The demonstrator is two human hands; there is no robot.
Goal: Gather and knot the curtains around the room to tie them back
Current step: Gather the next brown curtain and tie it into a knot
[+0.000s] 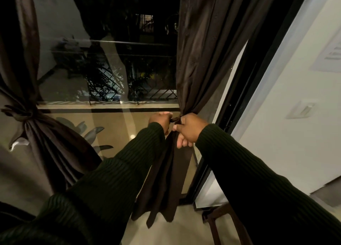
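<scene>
Two dark brown curtains hang at a large glass door, and both hands are working on the one at the right. Well to the left of the hands, the left curtain [27, 104] is already gathered and knotted at about hand height, its lower folds fanning out below the knot [24, 113]. Between that curtain and the hands, the glass [110, 69] shows a dark balcony railing, some plants and reflections of the room. The left hand [160, 120] is closed on a short bit of fabric pulled sideways from the gathered neck of the right curtain [199, 60], its fingers curled round it. Just beside it, nearly touching, the right hand [188, 129] grips the same bunched neck from the other side, thumb and fingers wrapped round the cloth. Above the hands the curtain narrows down into that pinch; below them its loose tail [166, 185] hangs straight to the pale floor [166, 233]. Both forearms wear dark ribbed sleeves [114, 180]. To the right of the hands stand the black door frame [258, 78] and a white wall [287, 115] with a light switch [302, 110].
</scene>
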